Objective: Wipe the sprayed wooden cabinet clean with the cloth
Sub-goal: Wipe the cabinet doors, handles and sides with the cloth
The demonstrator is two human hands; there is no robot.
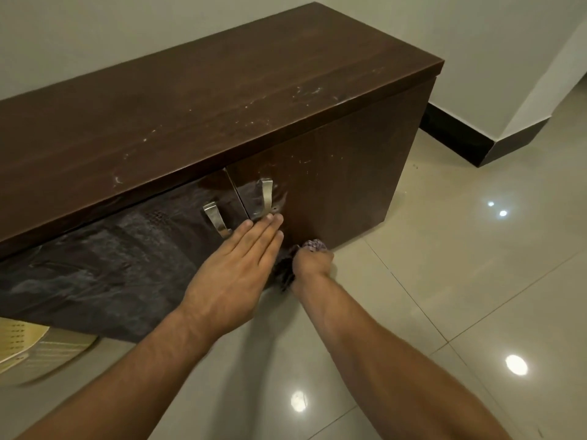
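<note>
Viewed from above: long, low, dark wooden cabinet (222, 100) standing on a glossy tiled floor (476, 281) against a pale wall (95, 33). Two front doors, both shut, so contents hidden; two metal handles, one (216, 219) left of the centre seam, one (266, 198) right of it. White specks and streaks scattered near the front edge of the top, thickest toward the right front corner. Left door filmed with wet, cloudy smears; a smaller wet patch around the right handle.

Left hand (235, 274) open and flat, fingers together, pressed against the door fronts just below the handles, gripping nothing. Right hand (313, 260) clenched round a bunched cloth (314, 246), low on the right door, close to its bottom edge and the floor.

Cloth patterned, probably light, soft and limp; best held wadded in the fist as now, with a pad of fabric turned to the wood. Cabinet likely heavy and rigid, its wet laminate probably slick.

At the lower left edge of view, a pale perforated object (31, 347) on the floor, unidentifiable.
</note>
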